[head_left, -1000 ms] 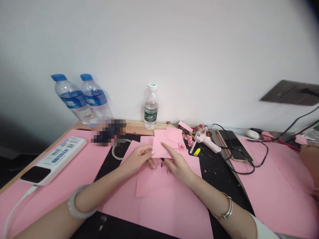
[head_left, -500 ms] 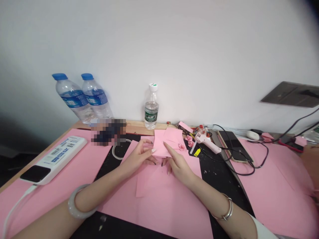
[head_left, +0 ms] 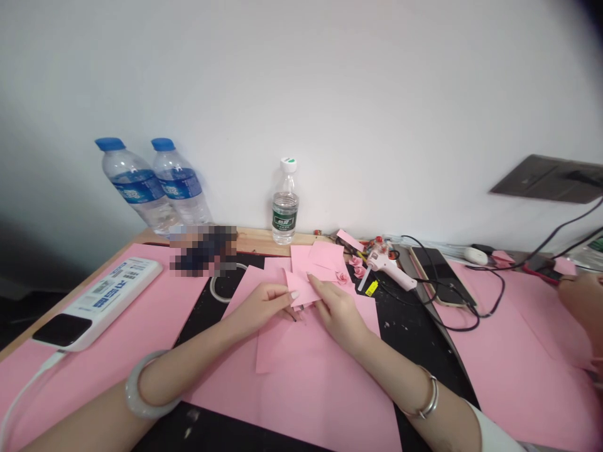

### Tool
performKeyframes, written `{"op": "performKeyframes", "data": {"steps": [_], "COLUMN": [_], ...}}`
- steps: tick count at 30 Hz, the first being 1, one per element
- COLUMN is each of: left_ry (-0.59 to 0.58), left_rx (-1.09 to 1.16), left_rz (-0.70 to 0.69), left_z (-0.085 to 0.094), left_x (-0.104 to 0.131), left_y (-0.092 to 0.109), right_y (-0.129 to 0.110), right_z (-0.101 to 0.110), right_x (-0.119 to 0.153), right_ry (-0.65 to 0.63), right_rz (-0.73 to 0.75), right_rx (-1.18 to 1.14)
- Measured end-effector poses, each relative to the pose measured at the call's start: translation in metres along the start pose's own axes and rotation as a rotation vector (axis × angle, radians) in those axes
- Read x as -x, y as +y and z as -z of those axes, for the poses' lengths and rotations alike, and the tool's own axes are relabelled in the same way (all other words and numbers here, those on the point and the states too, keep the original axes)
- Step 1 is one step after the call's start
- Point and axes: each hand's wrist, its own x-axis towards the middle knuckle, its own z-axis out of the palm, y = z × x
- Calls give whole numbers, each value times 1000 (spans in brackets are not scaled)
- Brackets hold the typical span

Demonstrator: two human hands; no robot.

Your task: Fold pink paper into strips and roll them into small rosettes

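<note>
Both hands meet over the middle of the table, pinching one small piece of pink paper [head_left: 300, 289] between them. The left hand [head_left: 269, 304] grips its left edge, thumb on top and other fingers tucked beneath; the right hand [head_left: 340, 312] closes on the right side, with a finger stretched along the upper face. The paper is tilted and looks folded, though the fingers hide its underside, so how many layers it has is hard to tell. It is above the large pink sheets [head_left: 325, 402], which overlap on a black mat [head_left: 417, 345].

Just beyond the hands lie more small pink squares [head_left: 327, 254] and a few pink paper roses [head_left: 342, 277]. To the right of the roses is a pale glue gun [head_left: 392, 270], with a yellow tag [head_left: 372, 288] near its nozzle. Farther right, a phone [head_left: 440, 276] lies among black cables [head_left: 464, 328]. At the far right edge another person's hand [head_left: 580, 304] shows in part, near more pink paper.

A white ring [head_left: 213, 290] lies on the mat beyond the left forearm. On the left side, a white device [head_left: 108, 298] with a dark screen rests on pink paper. A small water bottle [head_left: 285, 216] stands by the wall, and two larger bottles [head_left: 136, 186] with blue caps stand to its left.
</note>
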Motion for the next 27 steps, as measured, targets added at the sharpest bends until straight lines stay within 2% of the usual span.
{"op": "performKeyframes", "data": {"steps": [6,11,18,22,25,27], "left_ry": [-50,-65,87,152,84,13], "left_rx": [38,74,58,53,6,-37], "left_rz": [31,86,13,-5,14,53], "left_z": [-5,-10,-7,-3,-3,-5], "left_x": [5,7,3,-1,0,2], "left_y": [-1,2,1,1,-1,-3], "right_y": [-2,-2,-4,-12,-14,-14], "right_z": [2,1,4,12,15,15], "right_x": [1,3,-1,-6,-11,-13], "right_ry": [44,80,8,-86,-128,-178], "right_rz": [83,72,44,-72,-313,-416], "right_rx": [64,64,-57,-376,-640,-722]}}
